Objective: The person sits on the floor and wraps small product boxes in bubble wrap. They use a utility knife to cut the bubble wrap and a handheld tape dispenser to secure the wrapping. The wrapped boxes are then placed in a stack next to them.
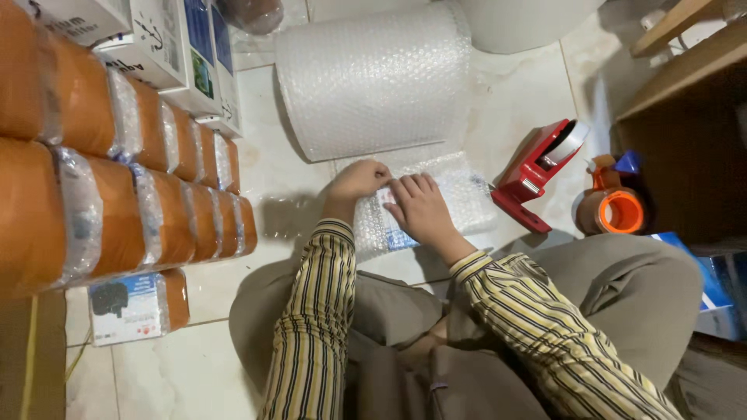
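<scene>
A small box wrapped in bubble wrap (459,204) lies on the white tiled floor in front of my knees. My left hand (358,181) presses down on its left end with the fingers curled over the wrap. My right hand (420,208) lies flat on top of the package, fingers spread and pointing away from me. The sheet of wrap runs back to a large bubble wrap roll (373,78) standing just beyond the package. Both of my sleeves are striped yellow and dark.
Stacked packages bound in orange tape and bubble wrap (117,194) fill the left side, with white boxes (171,47) behind. A red tape dispenser (537,175) and an orange tape gun (618,208) sit at the right, next to a wooden shelf (685,101) and a blue box (716,292).
</scene>
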